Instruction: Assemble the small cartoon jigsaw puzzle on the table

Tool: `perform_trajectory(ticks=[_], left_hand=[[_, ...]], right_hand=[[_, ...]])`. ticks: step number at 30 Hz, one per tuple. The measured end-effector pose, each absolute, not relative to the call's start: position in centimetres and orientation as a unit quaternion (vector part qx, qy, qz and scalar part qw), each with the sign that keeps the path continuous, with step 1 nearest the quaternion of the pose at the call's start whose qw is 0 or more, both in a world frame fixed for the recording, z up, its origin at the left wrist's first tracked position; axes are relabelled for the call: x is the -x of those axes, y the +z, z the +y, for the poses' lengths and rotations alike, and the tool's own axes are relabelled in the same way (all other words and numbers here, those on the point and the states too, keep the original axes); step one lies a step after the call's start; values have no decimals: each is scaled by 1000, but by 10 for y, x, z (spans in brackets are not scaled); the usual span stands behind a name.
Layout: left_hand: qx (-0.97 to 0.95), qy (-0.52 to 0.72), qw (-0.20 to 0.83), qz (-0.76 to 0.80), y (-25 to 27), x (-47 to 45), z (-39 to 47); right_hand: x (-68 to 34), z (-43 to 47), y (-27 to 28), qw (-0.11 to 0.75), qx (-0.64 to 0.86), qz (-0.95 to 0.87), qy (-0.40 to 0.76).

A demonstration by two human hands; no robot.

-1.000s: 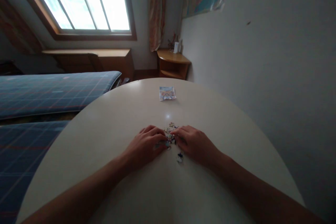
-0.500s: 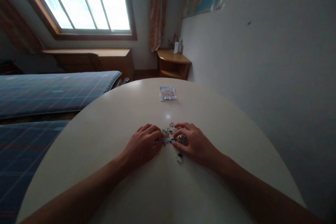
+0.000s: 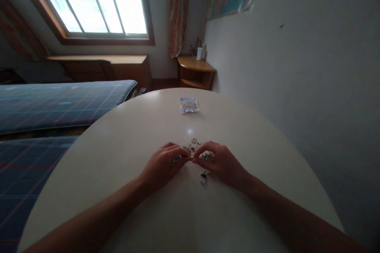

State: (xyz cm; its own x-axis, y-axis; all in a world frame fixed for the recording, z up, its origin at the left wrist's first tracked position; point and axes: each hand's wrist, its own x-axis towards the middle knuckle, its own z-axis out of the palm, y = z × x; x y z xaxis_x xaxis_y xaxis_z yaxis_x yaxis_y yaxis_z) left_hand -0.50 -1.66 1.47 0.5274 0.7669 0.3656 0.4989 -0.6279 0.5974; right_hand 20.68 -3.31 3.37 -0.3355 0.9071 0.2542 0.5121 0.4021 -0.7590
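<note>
Several small jigsaw puzzle pieces (image 3: pixel 194 141) lie in a loose pile on the table, partly covered by my hands. My left hand (image 3: pixel 166 162) is closed in a pinch at the pile's near edge. Facing it, my right hand (image 3: pixel 218 162) pinches with thumb and forefinger, its tips almost touching the left ones. Between the fingertips sits a small dark puzzle piece (image 3: pixel 191 159), mostly hidden. A few joined or touching pieces (image 3: pixel 203 178) lie just below my right hand.
A picture sheet (image 3: pixel 189 105) lies near the far edge of the round white table (image 3: pixel 118 138). Beds with blue plaid mattresses (image 3: pixel 59 102) stand at the left. A wooden corner shelf (image 3: pixel 196 65) is beyond the table, and a wall (image 3: pixel 311 87) runs along the right.
Both hands have drawn closer together over the pile. The fingers of my right hand have closed from a wider curl into a pinch at the small piece.
</note>
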Motion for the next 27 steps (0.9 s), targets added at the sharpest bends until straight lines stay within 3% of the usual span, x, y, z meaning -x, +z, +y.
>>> perform_trajectory(ticks=[4,10,15,20,27], left_hand=[[-841,327,216,372,15,5,-16],[-825,330,159,430,13,11,-8],[-851,288,127,421,14,10,-12],[-900,223,123,354,13,-1,-31],[-904,224,107,349,9,-4,-29]], right_hand=[[-211,-30,35,335,498,-744,292],[-228,-30,45,236,563,-780,138],[-236,-40,48,133,580,-786,169],[-227,-38,42,185,541,-781,253],[-221,-30,38,299,517,-683,420]])
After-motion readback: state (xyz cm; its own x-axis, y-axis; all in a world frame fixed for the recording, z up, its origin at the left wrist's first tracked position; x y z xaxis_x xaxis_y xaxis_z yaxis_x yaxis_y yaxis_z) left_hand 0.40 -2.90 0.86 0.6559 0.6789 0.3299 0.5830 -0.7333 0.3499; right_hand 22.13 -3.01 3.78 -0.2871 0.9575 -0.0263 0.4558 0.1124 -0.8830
